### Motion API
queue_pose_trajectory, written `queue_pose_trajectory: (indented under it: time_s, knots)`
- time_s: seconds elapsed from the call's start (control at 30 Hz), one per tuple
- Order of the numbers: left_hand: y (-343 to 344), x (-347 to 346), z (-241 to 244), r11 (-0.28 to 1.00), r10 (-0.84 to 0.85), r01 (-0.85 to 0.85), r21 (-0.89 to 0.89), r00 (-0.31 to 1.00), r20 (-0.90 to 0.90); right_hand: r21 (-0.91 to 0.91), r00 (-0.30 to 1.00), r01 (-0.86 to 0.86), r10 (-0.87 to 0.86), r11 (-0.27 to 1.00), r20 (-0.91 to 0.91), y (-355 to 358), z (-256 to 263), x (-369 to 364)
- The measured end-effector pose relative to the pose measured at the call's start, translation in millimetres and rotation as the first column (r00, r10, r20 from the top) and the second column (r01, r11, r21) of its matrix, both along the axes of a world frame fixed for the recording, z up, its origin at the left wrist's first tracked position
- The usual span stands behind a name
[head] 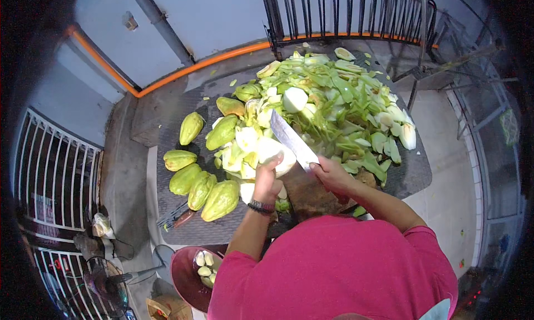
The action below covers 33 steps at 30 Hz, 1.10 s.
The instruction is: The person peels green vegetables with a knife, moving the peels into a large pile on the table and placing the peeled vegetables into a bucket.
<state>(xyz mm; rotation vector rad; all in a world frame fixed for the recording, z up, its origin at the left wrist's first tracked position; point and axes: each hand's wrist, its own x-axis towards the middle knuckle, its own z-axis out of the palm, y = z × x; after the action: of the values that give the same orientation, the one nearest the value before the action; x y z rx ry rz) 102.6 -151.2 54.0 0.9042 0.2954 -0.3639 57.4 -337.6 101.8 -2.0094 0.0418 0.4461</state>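
My left hand (268,179), with a dark band and beads at the wrist, grips a peeled, whitish chayote (280,158). In my right hand (333,177) is a broad-bladed knife (290,139); its blade slants up and left, close beside the chayote. A large heap of green peelings and cut pieces (346,107) lies beyond my hands. Several unpeeled green chayotes (221,200) sit on the dark mat to the left. Below my hands is a brown wooden board (311,192), partly hidden by my right hand.
A second knife with a brown handle (184,218) lies at the mat's (200,234) lower left. A dark red basin (183,274) holding peeled pieces stands below. Farther left is a fan (106,284). Black metal railing (350,13) and an orange pipe (225,55) run along the wall.
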Motion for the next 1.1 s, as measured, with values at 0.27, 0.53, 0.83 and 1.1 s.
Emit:
queue_pose_trajectory:
  time_s: [0.27, 0.53, 0.83, 1.1]
  knots:
    - [-9.5, -5.1, 2.9, 0.981, -0.102, 0.095, -0.168, 0.994, -0.030, 0.000, 0.997, -0.034, 0.034, 0.999, 0.064, 6.2, -9.2, -5.3]
    - [-1.8, 4.8, 2.9, 0.965, -0.248, 0.251, -0.068, 0.967, 0.049, 0.086, 0.993, -0.073, 0.065, 0.994, 0.099, 4.4, -36.0, -1.1]
    - [-15.4, -3.8, -20.4, 0.936, -0.123, 0.095, -0.340, 0.990, -0.063, 0.090, 0.997, -0.042, 0.036, 0.995, 0.068, 14.4, -37.4, -11.1]
    - [-10.0, 1.5, 14.1, 0.978, -0.159, 0.161, -0.131, 0.987, 0.024, 0.200, 0.989, -0.104, 0.122, 0.974, -0.080, 11.9, 7.3, -4.1]
